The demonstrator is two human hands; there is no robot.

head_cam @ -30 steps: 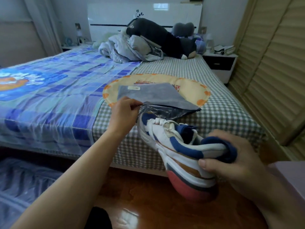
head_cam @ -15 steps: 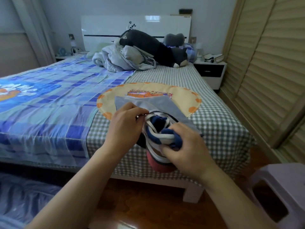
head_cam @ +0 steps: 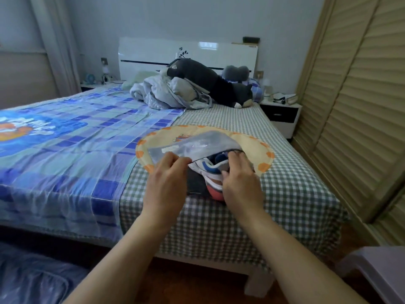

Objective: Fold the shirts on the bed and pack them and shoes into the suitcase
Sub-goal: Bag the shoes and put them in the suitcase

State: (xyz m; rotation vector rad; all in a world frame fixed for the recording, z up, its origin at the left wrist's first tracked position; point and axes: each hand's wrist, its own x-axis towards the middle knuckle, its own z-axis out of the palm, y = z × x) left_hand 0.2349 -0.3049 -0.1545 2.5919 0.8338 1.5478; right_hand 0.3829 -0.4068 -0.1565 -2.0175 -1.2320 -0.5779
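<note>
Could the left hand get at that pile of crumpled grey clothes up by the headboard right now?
Probably not as things stand. The left hand is pinching the edge of the grey bag while the right hand pushes the sneaker in, and the clothes pile lies far up the bed, beyond the outstretched arm.

Dark plush toy (head_cam: pixel 210 84) lies against white headboard (head_cam: pixel 153 55). Nightstand (head_cam: pixel 281 116) stands right of it, beside louvered wardrobe doors (head_cam: pixel 361 106). Blue patchwork sheet (head_cam: pixel 65 145) covers the left side. Plastic stool (head_cam: pixel 379 273) at lower right.

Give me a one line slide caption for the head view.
Both hands, left and right, ease a sneaker into a grey bag on the bed.
</note>
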